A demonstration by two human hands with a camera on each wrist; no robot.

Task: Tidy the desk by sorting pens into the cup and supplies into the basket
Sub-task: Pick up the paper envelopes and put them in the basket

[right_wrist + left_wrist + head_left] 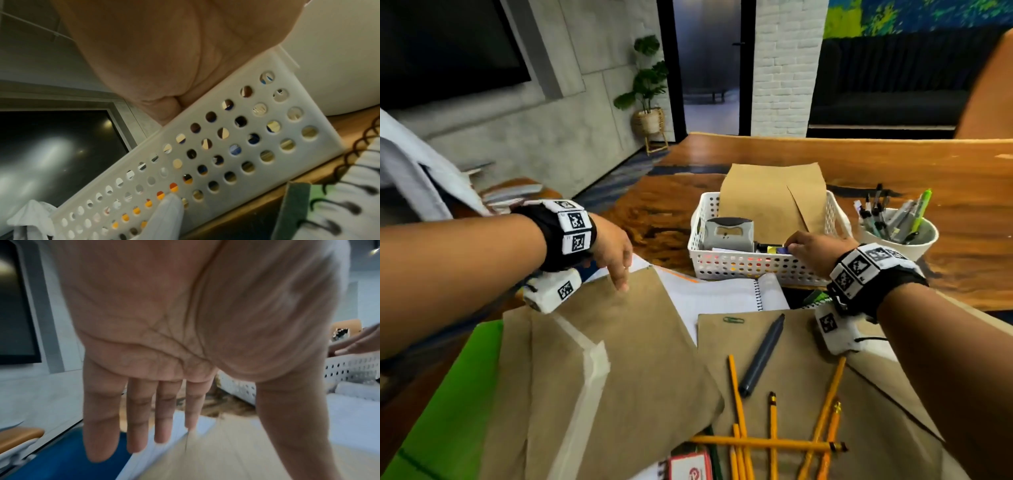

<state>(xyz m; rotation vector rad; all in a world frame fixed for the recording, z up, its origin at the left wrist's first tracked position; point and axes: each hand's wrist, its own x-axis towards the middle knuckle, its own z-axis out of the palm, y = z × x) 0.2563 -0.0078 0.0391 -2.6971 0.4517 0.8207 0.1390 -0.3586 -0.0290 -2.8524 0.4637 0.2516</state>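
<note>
My right hand reaches over the front wall of the white perforated basket, its fingertips curled on a small blue-purple item inside. In the right wrist view the palm shows above the basket wall and the fingers are hidden behind it. My left hand hangs with straight fingers at the corner of a large brown envelope, holding nothing. A white cup full of pens stands right of the basket. A grey marker and several yellow pencils lie on a second envelope.
The basket holds a grey hole punch and an upright brown envelope. A spiral notebook, a green paper clip and a green folder lie in front. The wooden desk stretches behind; its left edge is near my left arm.
</note>
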